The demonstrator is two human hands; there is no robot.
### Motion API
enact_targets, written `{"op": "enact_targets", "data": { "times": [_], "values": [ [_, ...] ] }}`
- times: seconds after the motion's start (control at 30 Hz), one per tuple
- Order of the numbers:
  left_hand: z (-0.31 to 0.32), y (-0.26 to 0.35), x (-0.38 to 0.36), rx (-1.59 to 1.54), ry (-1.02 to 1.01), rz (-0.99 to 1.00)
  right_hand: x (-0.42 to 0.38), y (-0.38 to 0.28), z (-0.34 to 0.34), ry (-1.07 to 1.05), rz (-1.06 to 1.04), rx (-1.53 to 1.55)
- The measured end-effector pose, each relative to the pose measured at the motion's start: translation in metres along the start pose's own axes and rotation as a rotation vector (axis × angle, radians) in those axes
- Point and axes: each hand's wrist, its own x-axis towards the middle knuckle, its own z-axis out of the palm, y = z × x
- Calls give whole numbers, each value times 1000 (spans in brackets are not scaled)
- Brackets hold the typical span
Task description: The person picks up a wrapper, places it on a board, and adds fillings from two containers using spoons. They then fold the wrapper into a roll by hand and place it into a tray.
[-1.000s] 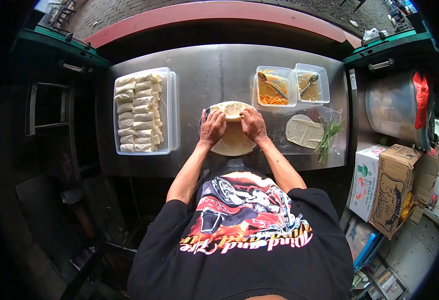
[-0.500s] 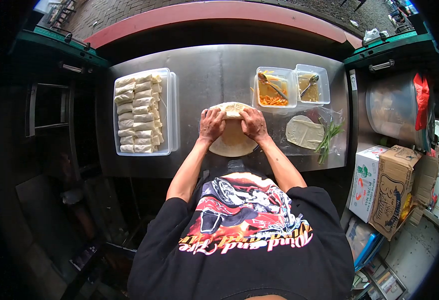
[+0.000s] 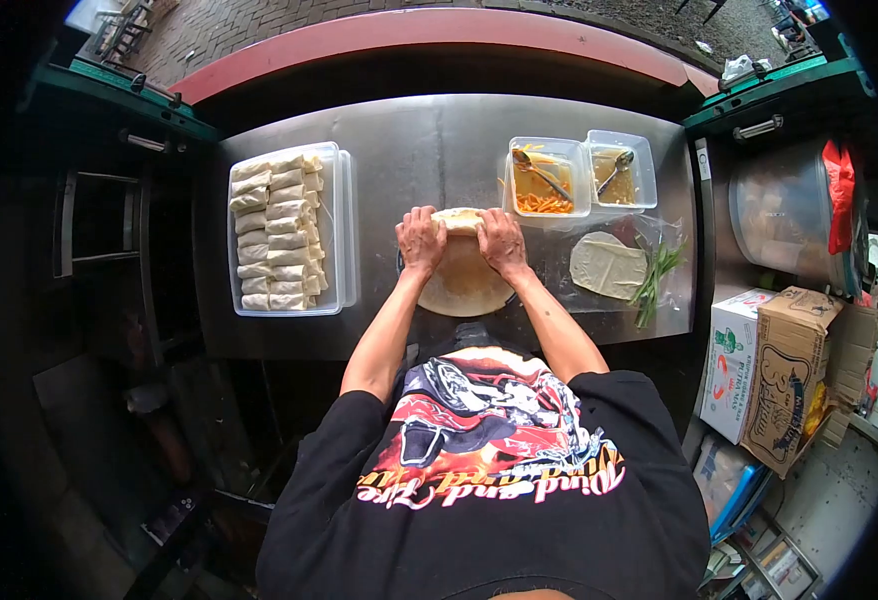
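Note:
A pale round wrapper (image 3: 464, 285) lies on a plate at the middle of the steel counter (image 3: 429, 135). Its far part is rolled into a thick roll (image 3: 459, 220). My left hand (image 3: 420, 240) grips the roll's left end and my right hand (image 3: 500, 243) grips its right end, fingers curled over it. The filling inside is hidden.
A clear tray (image 3: 335, 230) at the left holds several finished rolls (image 3: 274, 228). Two tubs with spoons stand at the back right, one with orange shredded filling (image 3: 544, 180), one with sauce (image 3: 619, 168). Spare wrappers (image 3: 607, 265) and green stalks (image 3: 656, 270) lie on plastic. Cardboard boxes (image 3: 779, 375) stand right.
Both hands have pushed the roll away from me across the wrapper. The roll is tighter and narrower, and more flat wrapper shows near me.

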Motion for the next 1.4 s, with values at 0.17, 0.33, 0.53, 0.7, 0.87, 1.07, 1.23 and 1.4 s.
{"op": "enact_targets", "data": {
  "times": [0.17,0.33,0.53,0.7,0.87,1.07,1.23,1.4],
  "values": [
    [6,2,-7,-71,148,-221,-2,-2,1,59,-201,-6],
    [3,7,-38,-295,-102,-454,-1,0,-2,-44,-315,-96],
    [15,16,-40,-1332,-432,-1042,2,-4,3,-108,-279,-155],
    [16,21,-30,-1358,-479,-990,-4,-23,1,-167,110,60],
    [23,19,-42,-1222,-483,-950,-22,-32,-11,-337,318,240],
    [14,11,-75,-1207,-553,-778,-64,-28,-31,-282,406,497],
    [-35,16,-87,-1328,-863,-663,-83,-4,-33,-498,875,1477],
    [-54,11,-100,-1225,-1045,-502,-91,-4,-58,-761,647,1586]
  ]
}}
